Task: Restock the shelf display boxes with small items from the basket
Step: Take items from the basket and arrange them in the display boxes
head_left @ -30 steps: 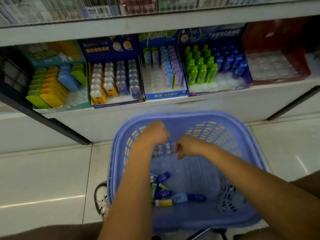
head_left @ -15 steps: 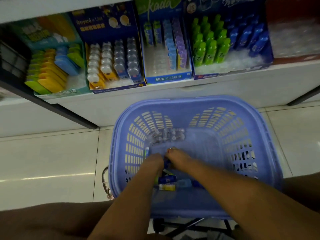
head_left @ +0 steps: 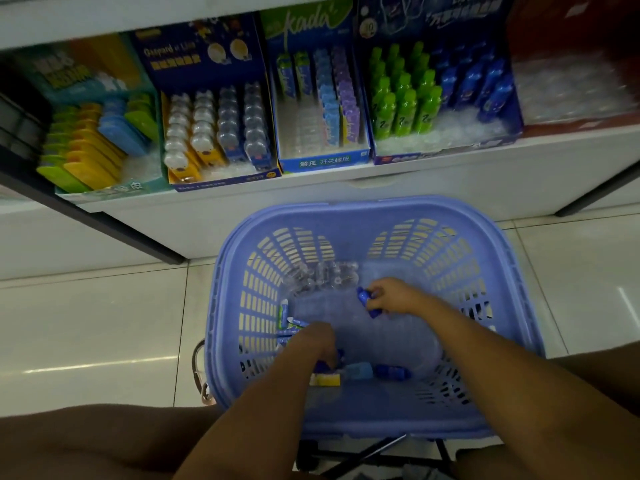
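Right grip [head_left: 391,296] pinches blue bottle [head_left: 366,302] mid-basket [head_left: 381,206], off the walls. Left grip [head_left: 313,341] down among loose items [head_left: 393,371] nr near-left wall; its hold can't be told. Bare floor betw. grips.

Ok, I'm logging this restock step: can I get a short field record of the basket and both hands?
basket: lilac, slatted, in front of the shelf
right hand: holds a small blue item inside the basket
left hand: down among the loose items, grip hidden
also inside: clear tray at the far side
on shelf: display boxes, partly filled
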Demonstrator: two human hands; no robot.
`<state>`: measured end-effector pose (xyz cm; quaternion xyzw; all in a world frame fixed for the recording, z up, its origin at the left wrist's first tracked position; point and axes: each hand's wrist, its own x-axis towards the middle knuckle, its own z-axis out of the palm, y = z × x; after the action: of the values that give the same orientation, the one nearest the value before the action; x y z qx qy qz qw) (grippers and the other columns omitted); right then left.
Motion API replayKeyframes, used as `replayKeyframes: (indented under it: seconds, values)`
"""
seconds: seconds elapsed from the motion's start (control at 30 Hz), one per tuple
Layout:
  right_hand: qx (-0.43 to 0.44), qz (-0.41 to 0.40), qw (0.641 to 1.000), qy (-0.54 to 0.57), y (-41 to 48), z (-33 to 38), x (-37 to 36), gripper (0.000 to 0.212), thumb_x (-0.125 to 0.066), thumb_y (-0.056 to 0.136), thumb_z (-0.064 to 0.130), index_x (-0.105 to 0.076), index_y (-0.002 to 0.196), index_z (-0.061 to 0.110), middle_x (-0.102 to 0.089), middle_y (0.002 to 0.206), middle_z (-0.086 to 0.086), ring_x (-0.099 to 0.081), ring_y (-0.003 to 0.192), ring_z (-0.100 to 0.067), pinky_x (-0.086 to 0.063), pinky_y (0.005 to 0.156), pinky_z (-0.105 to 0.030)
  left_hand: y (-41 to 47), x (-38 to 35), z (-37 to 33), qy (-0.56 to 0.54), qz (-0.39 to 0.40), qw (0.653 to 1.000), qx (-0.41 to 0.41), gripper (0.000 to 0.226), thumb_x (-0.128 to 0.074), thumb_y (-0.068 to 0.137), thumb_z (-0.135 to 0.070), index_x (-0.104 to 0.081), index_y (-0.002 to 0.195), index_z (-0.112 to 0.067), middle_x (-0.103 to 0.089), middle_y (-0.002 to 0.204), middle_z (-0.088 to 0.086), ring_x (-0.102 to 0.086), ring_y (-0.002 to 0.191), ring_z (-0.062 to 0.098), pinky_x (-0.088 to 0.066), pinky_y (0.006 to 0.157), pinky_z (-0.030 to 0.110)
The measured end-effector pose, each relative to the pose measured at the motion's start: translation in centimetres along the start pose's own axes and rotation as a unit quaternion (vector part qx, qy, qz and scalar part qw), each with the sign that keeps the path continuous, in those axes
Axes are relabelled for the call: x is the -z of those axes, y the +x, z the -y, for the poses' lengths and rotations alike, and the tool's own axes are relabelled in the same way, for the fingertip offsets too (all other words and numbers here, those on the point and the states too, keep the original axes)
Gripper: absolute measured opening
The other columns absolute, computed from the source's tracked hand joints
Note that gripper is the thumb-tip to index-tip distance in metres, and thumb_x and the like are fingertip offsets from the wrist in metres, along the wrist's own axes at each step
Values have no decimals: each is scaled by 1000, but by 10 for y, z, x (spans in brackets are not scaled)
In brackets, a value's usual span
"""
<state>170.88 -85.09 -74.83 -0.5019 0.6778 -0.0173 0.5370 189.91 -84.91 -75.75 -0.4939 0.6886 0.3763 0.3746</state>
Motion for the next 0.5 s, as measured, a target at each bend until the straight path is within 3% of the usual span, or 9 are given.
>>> replayKeyframes:
  seconds: [0.07,0.1,0.13,0.17,0.23,0.27,0.33,0.5]
  values:
    - [2,22,995,96,-11,12,24,27,-62,87,4,-59,111,-5,-61,81,-19,-54,60,-15,-47,56,-21,-7,11,-5,-160,8,987,-3,36,-69,84,-24,-61,105,4,-64,100,20,-65,87,30,-53,67,33]
    - [10,29,987,155,-18,19,38,26,-61,87,1,-57,112,-3,-61,80,-16,-55,62,-17,-49,56,-21,-11,20,-11,-282,7,959,-3,21,-63,88,-19,-61,94,1,-60,87,18,-62,74,26,-51,60,31]
    - [28,29,978,206,-26,27,51,27,-61,86,-2,-55,113,1,-60,80,-15,-56,63,-19,-51,56,-21,-13,31,-18,-409,8,912,-8,12,-56,89,-11,-57,81,-3,-55,75,14,-56,64,21,-50,57,31]
    - [52,23,968,243,-35,34,64,29,-61,86,-4,-55,113,4,-61,83,-16,-57,65,-21,-53,56,-20,-15,44,-25,-520,17,854,-26,18,-50,89,-5,-52,72,-6,-51,66,11,-51,56,17,-48,56,30]
    - [99,-9,961,258,-51,50,89,32,-63,84,-4,-57,114,7,-63,90,-17,-60,71,-24,-55,61,-21,-25,74,-40,-650,41,753,-93,23,-45,92,-8,-47,69,-12,-46,52,3,-45,44,12,-45,48,22]
    - [116,-30,959,257,-60,57,101,32,-63,84,-3,-57,114,7,-63,90,-17,-61,72,-23,-55,64,-22,-33,88,-47,-681,48,719,-133,24,-47,95,-16,-50,71,-14,-46,49,0,-44,41,11,-43,45,19]
    - [142,-70,951,267,-76,73,122,29,-64,84,0,-58,112,6,-64,83,-15,-61,65,-19,-55,66,-24,-52,113,-58,-696,29,684,-216,22,-57,92,-30,-56,75,-17,-44,50,-3,-41,43,9,-41,44,19]
    - [194,-180,935,235,-116,100,153,14,-72,80,15,-63,89,8,-67,68,-3,-61,54,-11,-54,59,-20,-81,144,-81,-685,-38,647,-333,21,-71,73,-32,-64,79,-13,-38,49,-7,-36,44,7,-37,43,19]
